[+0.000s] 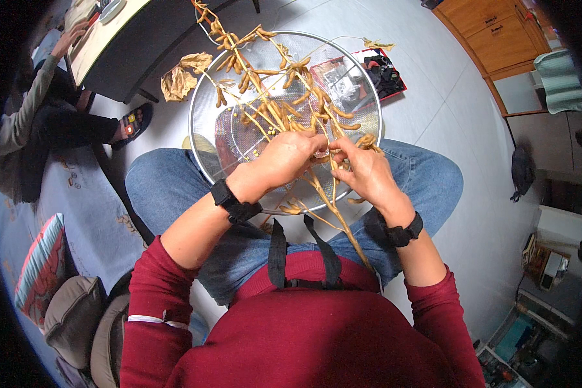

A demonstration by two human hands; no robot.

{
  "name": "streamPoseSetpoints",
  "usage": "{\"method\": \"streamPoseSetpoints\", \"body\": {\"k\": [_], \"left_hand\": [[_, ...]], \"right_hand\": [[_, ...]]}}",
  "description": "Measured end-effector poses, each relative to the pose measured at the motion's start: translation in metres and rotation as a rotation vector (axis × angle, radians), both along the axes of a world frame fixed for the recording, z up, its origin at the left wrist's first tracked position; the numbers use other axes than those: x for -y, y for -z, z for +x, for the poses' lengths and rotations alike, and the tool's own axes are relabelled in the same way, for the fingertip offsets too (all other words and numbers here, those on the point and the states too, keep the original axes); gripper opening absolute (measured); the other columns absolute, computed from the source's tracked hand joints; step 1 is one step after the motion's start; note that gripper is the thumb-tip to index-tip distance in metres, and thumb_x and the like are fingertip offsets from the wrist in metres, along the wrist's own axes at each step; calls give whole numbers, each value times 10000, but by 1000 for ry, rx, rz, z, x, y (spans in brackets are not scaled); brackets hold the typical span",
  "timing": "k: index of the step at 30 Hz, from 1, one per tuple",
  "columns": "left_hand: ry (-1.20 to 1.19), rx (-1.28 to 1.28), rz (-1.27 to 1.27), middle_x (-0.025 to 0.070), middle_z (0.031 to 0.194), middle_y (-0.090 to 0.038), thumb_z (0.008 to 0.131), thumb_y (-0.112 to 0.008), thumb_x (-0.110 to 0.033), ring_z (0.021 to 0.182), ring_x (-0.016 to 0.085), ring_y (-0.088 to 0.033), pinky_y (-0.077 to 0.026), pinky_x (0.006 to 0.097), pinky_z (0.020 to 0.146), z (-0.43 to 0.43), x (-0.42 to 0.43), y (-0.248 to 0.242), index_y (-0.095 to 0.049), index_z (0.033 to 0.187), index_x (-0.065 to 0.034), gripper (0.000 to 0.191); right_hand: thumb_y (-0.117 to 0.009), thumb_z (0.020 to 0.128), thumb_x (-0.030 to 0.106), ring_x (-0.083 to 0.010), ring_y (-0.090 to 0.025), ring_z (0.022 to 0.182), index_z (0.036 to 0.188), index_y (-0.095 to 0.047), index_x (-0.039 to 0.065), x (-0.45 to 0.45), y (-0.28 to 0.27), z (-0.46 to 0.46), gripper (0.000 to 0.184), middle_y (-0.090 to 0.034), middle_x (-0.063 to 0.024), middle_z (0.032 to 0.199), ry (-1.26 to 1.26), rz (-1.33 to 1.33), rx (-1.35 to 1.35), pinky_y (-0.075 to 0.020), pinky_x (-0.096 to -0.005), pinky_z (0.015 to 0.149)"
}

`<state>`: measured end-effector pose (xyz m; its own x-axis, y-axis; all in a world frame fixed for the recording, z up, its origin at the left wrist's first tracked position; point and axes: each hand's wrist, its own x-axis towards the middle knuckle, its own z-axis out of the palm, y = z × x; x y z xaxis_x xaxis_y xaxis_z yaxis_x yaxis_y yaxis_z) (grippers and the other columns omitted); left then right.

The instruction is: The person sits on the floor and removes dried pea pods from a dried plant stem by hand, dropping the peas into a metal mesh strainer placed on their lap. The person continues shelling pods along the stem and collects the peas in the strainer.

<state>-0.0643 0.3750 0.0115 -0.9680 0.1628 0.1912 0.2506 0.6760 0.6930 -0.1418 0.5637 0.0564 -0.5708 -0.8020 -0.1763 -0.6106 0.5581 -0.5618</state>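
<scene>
A dried, branching soybean plant [326,196] lies across a round wire-mesh sieve [208,145], its thick stem reaching back over my lap. Brown pods [281,114] hang along its branches, and a curled dry leaf [178,85] sticks out on the left. Several yellow beans [271,130] rest on the mesh. Over the sieve's near half, my left hand [291,153] has its fingers closed on the plant; which part is hidden beneath them. Close on its right, my right hand [363,167] pinches a thin branch with pods, fingertips almost touching the left ones.
A red box [397,89] of dark items and plastic bags stands on the floor beyond the sieve. At upper left is a table [121,48], with another person's arm [39,89] and sandalled foot beside it. Cushions [72,315] lie lower left; a wooden cabinet [499,36] stands upper right.
</scene>
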Motion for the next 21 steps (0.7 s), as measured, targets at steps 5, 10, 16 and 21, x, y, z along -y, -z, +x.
{"method": "streamPoseSetpoints", "body": {"k": [5, 10, 16, 21], "left_hand": [[-56, 118, 35, 142, 840, -628, 802, -652, -113, 807, 341, -636, -514, 396, 653, 2, 5, -14, -591, 933, -54, 156], [20, -38, 69, 140, 857, -631, 808, -645, -115, 823, 341, -631, -514, 407, 694, 2, -2, -22, -623, 990, -58, 192], [136, -28, -13, 138, 867, -634, 807, -616, -102, 838, 337, -634, -511, 427, 704, -13, -24, -19, -635, 1036, -57, 234], [273, 20, -107, 128, 811, -605, 808, -611, -119, 783, 334, -630, -510, 419, 686, -23, -21, -13, -639, 998, -66, 199]], "right_hand": [[-704, 788, 108, -305, -681, 767, 1172, -513, 71, -10, -1, 11, 431, -699, -120, 887, -2, -52, -52, -539, -384, 682], [-705, 774, 85, -278, -685, 749, 1129, -518, 35, -14, 3, 9, 404, -698, -116, 858, 127, 33, 170, -537, -381, 679], [-737, 718, 87, -314, -675, 762, 987, -522, 62, -11, 5, 5, 345, -677, -105, 762, 252, -15, 208, -517, -401, 659], [-733, 719, 90, -291, -682, 732, 987, -524, 61, -15, 1, 6, 341, -682, -87, 733, 310, 48, 318, -519, -394, 648]]}}
